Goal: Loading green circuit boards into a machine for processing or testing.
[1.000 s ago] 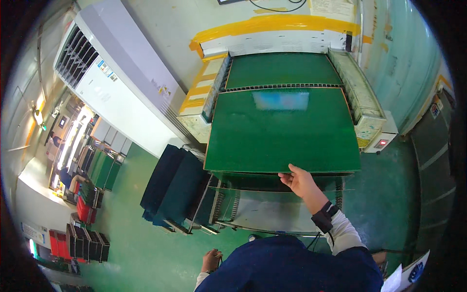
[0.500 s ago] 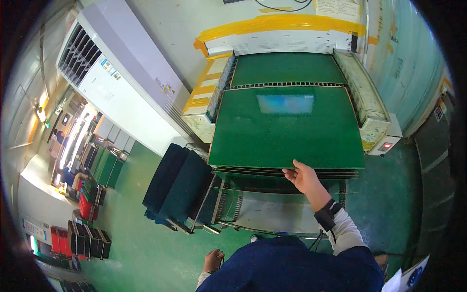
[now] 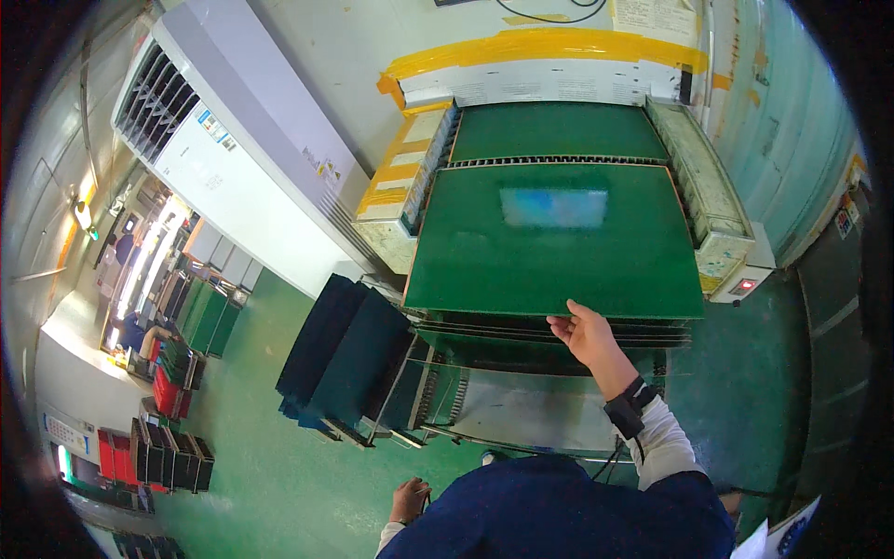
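Note:
A large glossy green board (image 3: 559,252) lies over the front of a conveyor, its near edge above a rack. The thumb of my right hand (image 3: 593,343) is over that near edge with the curled fingers below, closed on the board. Under it, several more thin boards (image 3: 521,352) sit in layers in the wire rack (image 3: 456,396). My left hand (image 3: 408,500) hangs low beside my body, its fingers curled; whatever it may hold is hard to make out. Behind the front board, a second green board (image 3: 559,130) lies on the conveyor's rollers (image 3: 559,160).
Conveyor side housings flank the boards, the left one (image 3: 400,177) yellow-taped. A switch box with a red light (image 3: 745,279) is at the right. Dark boards (image 3: 345,354) stand in a rack at the left, near a white air conditioner (image 3: 251,177). Far left, people work near more racks.
The view has shifted slightly. The front board's near edge sits a little higher above the layered boards, with my right hand still at it. My left hand stays low.

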`<state>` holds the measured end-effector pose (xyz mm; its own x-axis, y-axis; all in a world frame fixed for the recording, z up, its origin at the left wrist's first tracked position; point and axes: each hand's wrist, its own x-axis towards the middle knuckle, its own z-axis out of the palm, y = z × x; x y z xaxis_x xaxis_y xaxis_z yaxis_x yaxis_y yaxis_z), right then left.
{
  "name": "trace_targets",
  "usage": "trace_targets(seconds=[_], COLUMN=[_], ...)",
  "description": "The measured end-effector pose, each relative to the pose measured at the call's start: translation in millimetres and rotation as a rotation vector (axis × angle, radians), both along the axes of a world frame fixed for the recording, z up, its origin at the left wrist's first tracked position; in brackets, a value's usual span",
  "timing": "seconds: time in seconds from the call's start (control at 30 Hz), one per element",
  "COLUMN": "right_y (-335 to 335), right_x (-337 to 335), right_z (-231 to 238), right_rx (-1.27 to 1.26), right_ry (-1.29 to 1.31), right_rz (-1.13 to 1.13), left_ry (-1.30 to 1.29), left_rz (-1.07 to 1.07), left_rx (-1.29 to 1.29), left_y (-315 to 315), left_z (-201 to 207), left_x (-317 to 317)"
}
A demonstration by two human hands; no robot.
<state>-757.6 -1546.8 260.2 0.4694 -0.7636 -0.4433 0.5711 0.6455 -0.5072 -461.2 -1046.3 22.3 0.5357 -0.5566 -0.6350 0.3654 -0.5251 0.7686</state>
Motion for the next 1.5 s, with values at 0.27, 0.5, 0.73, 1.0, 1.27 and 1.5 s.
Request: trace_targets(seconds=[0.27, 0.5, 0.73, 1.0, 1.27, 1.5], right_y=[-8, -14, -20, -28, -38, -47], right_x=[0, 5, 2, 6, 7, 8], right_z=[0, -3, -4, 2, 1, -3], right_rx=[-0.011, -0.022, 0.002, 0.000, -0.004, -0.014], right_ry=[0.004, -0.015, 0.000, 0.015, 0.007, -0.003], right_rz=[-0.011, -0.002, -0.041, -0.040, -0.021, -0.028], left_ry=[-0.097, -0.031, 0.083, 0.142, 0.188, 0.280], left_rz=[-0.124, 0.005, 0.097, 0.166, 0.195, 0.327], left_rx=[-0.063, -0.003, 0.038, 0.040, 0.071, 0.073], left_y=[5, -1, -41, -46, -44, -49], left_z=[-24, -13, 55, 62, 50, 51], left_x=[10, 6, -17, -19, -13, -15])
